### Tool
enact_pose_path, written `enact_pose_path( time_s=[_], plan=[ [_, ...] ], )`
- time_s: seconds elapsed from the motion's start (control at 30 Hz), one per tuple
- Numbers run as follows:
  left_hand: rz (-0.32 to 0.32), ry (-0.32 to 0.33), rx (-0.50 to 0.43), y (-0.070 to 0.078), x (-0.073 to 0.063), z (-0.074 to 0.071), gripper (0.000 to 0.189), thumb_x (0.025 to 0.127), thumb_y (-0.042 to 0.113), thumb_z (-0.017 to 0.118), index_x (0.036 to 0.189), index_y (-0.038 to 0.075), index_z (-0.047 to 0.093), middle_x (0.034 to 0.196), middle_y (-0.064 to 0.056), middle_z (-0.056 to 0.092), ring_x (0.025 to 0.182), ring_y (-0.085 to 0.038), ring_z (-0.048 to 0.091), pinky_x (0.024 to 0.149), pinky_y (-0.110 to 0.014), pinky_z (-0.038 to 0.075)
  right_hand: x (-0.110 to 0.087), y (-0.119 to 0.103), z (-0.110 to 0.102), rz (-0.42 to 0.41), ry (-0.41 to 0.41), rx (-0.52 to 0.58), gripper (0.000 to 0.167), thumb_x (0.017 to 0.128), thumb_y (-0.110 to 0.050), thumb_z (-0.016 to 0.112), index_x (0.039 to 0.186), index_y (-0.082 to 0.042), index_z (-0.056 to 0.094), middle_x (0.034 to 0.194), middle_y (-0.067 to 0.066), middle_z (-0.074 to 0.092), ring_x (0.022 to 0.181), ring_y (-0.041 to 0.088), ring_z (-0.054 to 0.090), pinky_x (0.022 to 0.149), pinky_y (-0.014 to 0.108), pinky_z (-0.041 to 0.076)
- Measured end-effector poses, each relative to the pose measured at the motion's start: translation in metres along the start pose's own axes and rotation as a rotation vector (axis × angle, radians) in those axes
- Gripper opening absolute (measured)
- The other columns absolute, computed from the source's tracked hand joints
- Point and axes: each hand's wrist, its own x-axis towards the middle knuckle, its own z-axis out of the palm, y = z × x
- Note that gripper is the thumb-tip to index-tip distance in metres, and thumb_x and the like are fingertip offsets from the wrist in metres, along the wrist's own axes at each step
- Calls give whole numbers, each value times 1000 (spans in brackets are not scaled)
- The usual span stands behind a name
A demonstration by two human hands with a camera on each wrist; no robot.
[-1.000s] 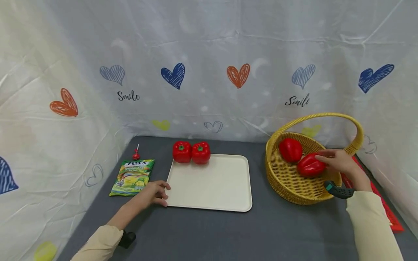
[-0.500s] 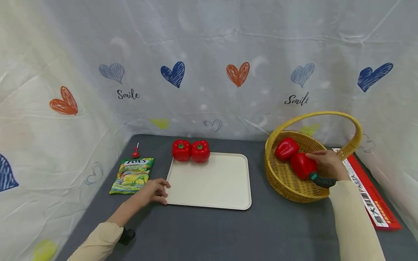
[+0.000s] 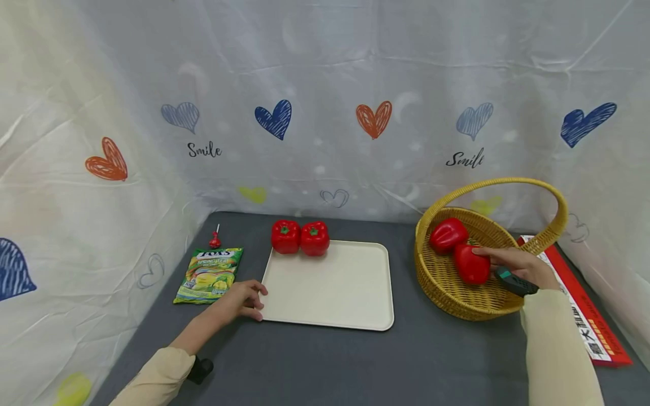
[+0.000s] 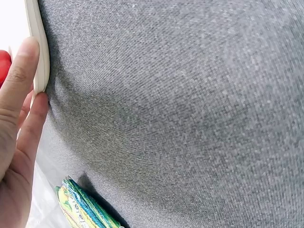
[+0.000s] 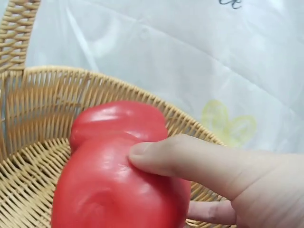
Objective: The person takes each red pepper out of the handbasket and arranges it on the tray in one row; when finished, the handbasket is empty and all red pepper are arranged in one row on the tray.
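Right hand grips one red pepper of the basket's two, longways back-to-front; loose left hand touches tray's left edge

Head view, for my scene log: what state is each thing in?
Tray: flat, touched by left hand
Basket: upright, handle up
Nearer basket pepper: held by right hand
Farther basket pepper: unheld, lying
Left stemmed pepper: upright
Right stemmed pepper: upright
Snack bag: lying, seal unclear
Lollipop: lying loose
Red box: flat, partly hidden
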Motion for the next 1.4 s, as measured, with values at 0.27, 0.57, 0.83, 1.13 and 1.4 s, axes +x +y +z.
enact_pose_path(
  time_s=[0.27,0.57,0.83,1.13,1.4],
  plan=[
    [-6,-4,-34,0,1,2,16,71,6,83,71,1,68,103,-17,60,80,-16,59,69,-27,54,-8,9,2,-135,11,88,81,98,-26,56,147,9,1,150,36,9,94,0,55,88,31,50],
    [-22,-14,-10,1,0,1,16,72,9,83,70,2,69,104,-16,60,82,-18,60,70,-29,54,-14,12,15,-287,43,336,52,93,-3,61,135,-10,30,101,-25,59,92,1,61,73,26,54],
    [-13,-5,-9,-2,0,2,16,71,9,84,70,2,69,103,-16,61,80,-16,59,70,-28,54,-23,-2,28,-610,-94,432,50,89,15,55,128,-16,49,117,-7,65,103,9,63,78,30,54],
    [0,5,-22,1,1,0,16,70,7,84,70,1,69,103,-17,60,78,-15,59,69,-28,54,-49,-24,44,-663,-19,341,60,87,17,57,135,-19,55,123,-13,62,107,4,61,78,26,53],
    [-8,5,-31,-4,2,0,15,71,8,83,73,1,70,104,-17,60,80,-17,59,71,-28,54,-56,-46,63,-562,31,233,57,86,7,66,134,-22,56,115,-17,62,103,2,61,77,28,54]
  ],
)
